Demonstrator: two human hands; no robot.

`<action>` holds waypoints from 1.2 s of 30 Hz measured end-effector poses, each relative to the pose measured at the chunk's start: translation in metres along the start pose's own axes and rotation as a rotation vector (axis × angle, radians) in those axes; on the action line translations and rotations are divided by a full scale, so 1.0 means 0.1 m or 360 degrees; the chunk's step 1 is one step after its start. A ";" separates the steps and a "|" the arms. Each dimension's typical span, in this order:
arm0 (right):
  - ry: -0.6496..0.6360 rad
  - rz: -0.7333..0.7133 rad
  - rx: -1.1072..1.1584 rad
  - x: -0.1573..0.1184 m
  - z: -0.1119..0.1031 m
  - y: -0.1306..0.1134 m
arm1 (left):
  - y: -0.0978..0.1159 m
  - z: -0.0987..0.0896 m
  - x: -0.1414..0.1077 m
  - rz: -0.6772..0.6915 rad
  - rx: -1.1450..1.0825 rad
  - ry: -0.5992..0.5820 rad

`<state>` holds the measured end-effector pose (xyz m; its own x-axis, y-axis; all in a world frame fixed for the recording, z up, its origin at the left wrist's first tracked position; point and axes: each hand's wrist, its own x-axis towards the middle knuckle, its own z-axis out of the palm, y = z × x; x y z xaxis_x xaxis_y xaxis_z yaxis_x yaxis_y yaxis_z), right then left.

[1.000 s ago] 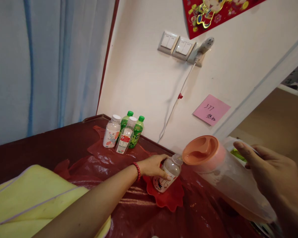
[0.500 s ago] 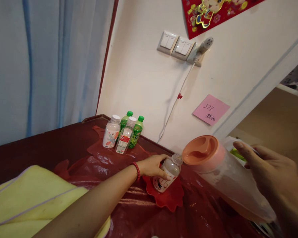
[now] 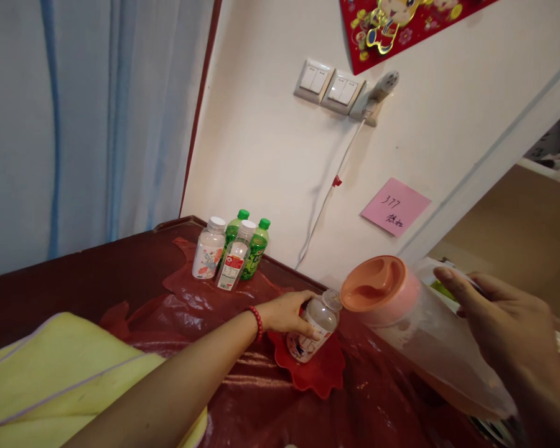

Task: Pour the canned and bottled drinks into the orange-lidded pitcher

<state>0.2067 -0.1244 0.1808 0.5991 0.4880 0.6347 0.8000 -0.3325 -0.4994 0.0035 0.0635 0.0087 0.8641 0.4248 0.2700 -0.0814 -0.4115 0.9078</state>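
Note:
My left hand (image 3: 292,314), with a red bead bracelet at the wrist, is wrapped around a clear, uncapped bottle (image 3: 315,330) with a printed label. The bottle stands in a red scallop-edged dish (image 3: 320,376). My right hand (image 3: 513,330) grips the handle of a translucent plastic pitcher (image 3: 443,348) with an orange lid (image 3: 376,283). The pitcher is tipped left, its lid edge right at the bottle's mouth. Whether liquid is flowing between them I cannot tell.
Behind my left hand stand a white-capped bottle (image 3: 209,249), a slim labelled bottle (image 3: 236,258) and two green-capped bottles (image 3: 256,249). A yellow cloth (image 3: 65,373) lies at left. Red plastic sheeting (image 3: 191,311) covers part of the dark table. A white cord (image 3: 324,202) hangs down the wall.
Both hands keep their holds. The pitcher and my right hand have shifted very slightly left; the bottle and dish stay in place.

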 end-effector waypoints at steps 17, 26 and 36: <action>0.0017 -0.0226 0.0042 0.12 0.10 0.13 | 0.01 -0.01 0.01 -0.0005 -0.0098 -0.0001; 0.0061 -0.0348 0.0127 0.12 0.14 0.06 | 0.04 -0.02 0.00 -0.0008 -0.0075 -0.0005; 0.0070 -0.0268 0.0286 0.11 0.17 0.11 | 0.14 -0.04 0.00 -0.0048 -0.0057 -0.0012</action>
<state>0.2215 -0.1096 0.1719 0.4621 0.4874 0.7409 0.8722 -0.0987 -0.4791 0.0002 0.0613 0.0223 0.8702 0.4304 0.2399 -0.0727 -0.3695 0.9264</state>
